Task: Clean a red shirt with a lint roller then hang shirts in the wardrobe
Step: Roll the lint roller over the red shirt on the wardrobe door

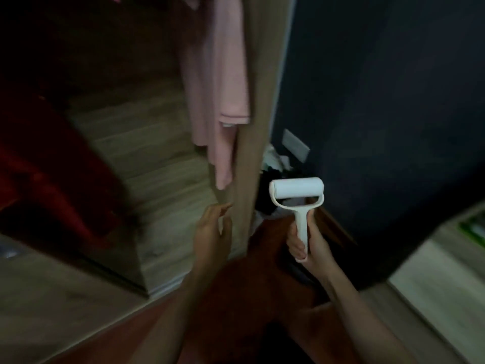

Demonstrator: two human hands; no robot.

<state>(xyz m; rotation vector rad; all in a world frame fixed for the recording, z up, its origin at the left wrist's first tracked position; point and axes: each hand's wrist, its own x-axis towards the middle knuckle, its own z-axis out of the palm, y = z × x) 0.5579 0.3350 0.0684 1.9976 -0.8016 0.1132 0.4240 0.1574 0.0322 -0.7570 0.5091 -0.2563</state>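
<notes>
My right hand [307, 243] grips the handle of a white lint roller [298, 191], held upright with its roll at the top. My left hand [211, 229] hovers to its left with fingers loosely bent, holding nothing, close to the wardrobe's wooden side panel [252, 127]. A red garment [47, 179] hangs dim at the left inside the open wardrobe. A pink shirt [220, 88] hangs against the panel. The picture is blurred.
The wardrobe's wooden floor [157, 166] lies below the hanging clothes. A dark blue wall [380, 101] with a pale socket plate [295, 145] stands on the right. A heap of dark and white clothes [273, 174] lies at the wall's foot. A light surface [441, 279] shows at right.
</notes>
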